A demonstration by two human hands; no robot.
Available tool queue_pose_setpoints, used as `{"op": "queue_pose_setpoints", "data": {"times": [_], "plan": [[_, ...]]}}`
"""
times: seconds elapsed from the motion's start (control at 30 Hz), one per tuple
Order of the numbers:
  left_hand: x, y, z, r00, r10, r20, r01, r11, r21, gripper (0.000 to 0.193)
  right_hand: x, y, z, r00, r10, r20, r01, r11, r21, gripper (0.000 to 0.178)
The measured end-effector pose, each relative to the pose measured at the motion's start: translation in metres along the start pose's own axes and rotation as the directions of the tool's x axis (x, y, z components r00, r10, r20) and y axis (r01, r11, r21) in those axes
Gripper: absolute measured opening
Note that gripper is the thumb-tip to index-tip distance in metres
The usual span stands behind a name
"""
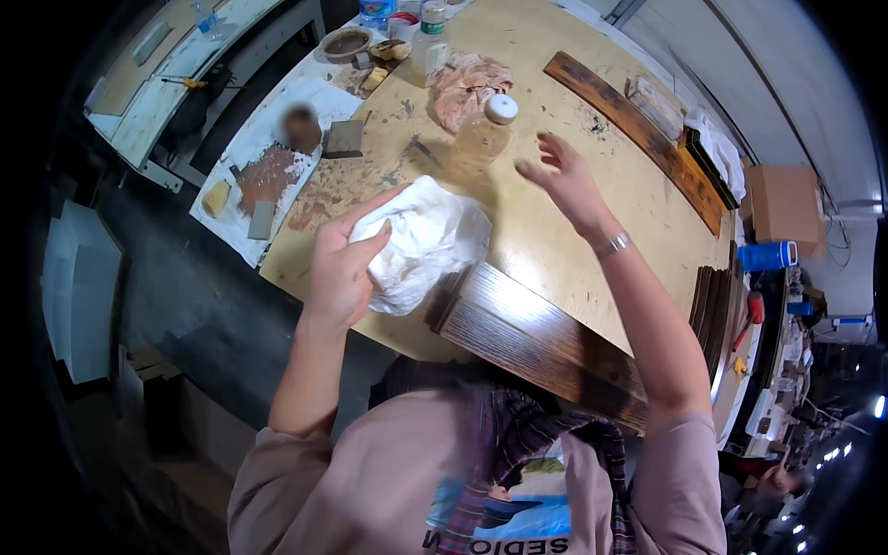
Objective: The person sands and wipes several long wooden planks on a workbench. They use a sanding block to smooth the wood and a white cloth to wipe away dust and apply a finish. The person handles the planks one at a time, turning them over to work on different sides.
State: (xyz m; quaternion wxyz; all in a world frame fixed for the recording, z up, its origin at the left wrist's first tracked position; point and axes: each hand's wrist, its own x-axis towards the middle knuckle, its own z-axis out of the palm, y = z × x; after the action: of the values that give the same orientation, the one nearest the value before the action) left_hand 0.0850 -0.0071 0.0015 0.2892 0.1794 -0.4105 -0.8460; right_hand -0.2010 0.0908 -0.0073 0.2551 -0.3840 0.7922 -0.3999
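My left hand (344, 264) grips a crumpled white cloth (430, 236), thumb pressed on top of it. To the right, my right hand (564, 180) is raised over the table with its fingers apart and nothing in them. Just left of those fingers stands a clear plastic bottle (483, 139) with a white cap and pale yellowish liquid inside. Near my body lies a dark brown wooden board (546, 333), its grain shining under the light. The cloth hangs over the board's left end.
Behind the bottle lies a stained pinkish rag (470, 83), with another bottle (431, 42) beside it. A grey sanding block (343, 139) and a yellow sponge (216, 198) sit at left. A long brown plank (638, 139) crosses the far right, near a cardboard box (784, 208).
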Motion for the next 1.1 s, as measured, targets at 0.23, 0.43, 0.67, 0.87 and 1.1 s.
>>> {"op": "queue_pose_setpoints", "data": {"times": [0.23,0.43,0.67,0.87,1.1], "plan": [[-0.017,0.046,0.041,0.982,0.189,0.01,-0.186,0.957,0.221,0.049,-0.228,0.021,-0.083,0.981,-0.181,0.074,0.193,0.837,-0.512,0.107],[0.002,0.061,0.159,0.963,0.175,0.204,-0.218,0.952,0.215,0.044,-0.317,0.054,-0.097,0.993,-0.119,0.002,0.094,0.774,-0.626,0.117],[-0.031,-0.119,0.382,0.498,-0.272,0.824,-0.352,0.805,0.478,0.053,-0.338,0.07,-0.096,0.995,-0.098,-0.008,0.082,0.871,-0.484,0.104],[-0.094,-0.253,0.42,-0.175,-0.62,0.765,-0.728,0.604,0.323,0.052,-0.339,0.092,-0.07,0.959,-0.209,-0.191,0.184,0.973,-0.141,0.068],[-0.111,-0.289,0.427,-0.377,-0.505,0.776,-0.908,0.366,-0.203,0.064,-0.327,0.1,-0.035,0.901,-0.201,-0.385,0.205,0.978,-0.032,0.041]]}}
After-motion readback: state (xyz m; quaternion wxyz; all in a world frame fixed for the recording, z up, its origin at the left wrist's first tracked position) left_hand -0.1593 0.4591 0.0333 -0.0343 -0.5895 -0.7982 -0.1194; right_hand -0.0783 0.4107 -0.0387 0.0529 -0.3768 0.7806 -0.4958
